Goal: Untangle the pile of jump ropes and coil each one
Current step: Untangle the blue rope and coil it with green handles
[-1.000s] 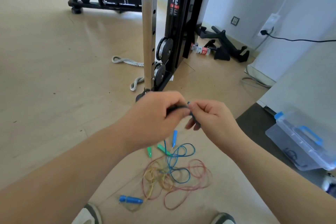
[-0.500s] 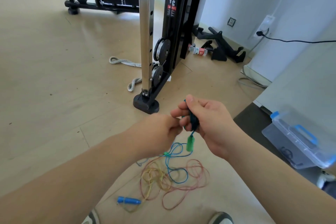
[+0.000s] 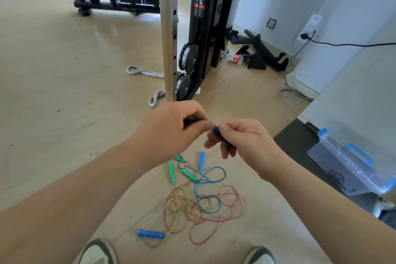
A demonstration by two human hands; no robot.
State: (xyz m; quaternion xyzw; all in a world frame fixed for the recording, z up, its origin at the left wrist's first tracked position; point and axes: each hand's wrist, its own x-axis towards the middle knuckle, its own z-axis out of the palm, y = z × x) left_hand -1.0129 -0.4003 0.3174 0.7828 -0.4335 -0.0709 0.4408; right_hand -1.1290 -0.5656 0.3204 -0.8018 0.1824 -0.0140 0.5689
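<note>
My two hands meet at chest height above the floor. My right hand (image 3: 244, 143) pinches a small dark teal rope bundle (image 3: 216, 131) between thumb and fingers. My left hand (image 3: 175, 126) is curled round a dark strand at its fingertips, touching the same bundle. Below them lies the tangled pile on the floor: a blue rope (image 3: 211, 191), a red rope (image 3: 231, 212) and a yellow rope (image 3: 177, 207) looped through each other. Green handles (image 3: 171, 170) and one light blue handle (image 3: 201, 161) lie at its far side. A pair of blue handles (image 3: 151, 234) lies near my left shoe.
A gym machine's steel post (image 3: 169, 28) and black frame stand just beyond my hands. A grey woven rope (image 3: 145, 72) lies by its base. A clear bin with blue clips (image 3: 351, 165) sits on a dark mat at the right. My shoes (image 3: 98, 251) show at the bottom edge.
Both hands have shifted up in view since half a second ago. My left hand has risen level with my right, and the green and blue handles on the floor show again below them.
</note>
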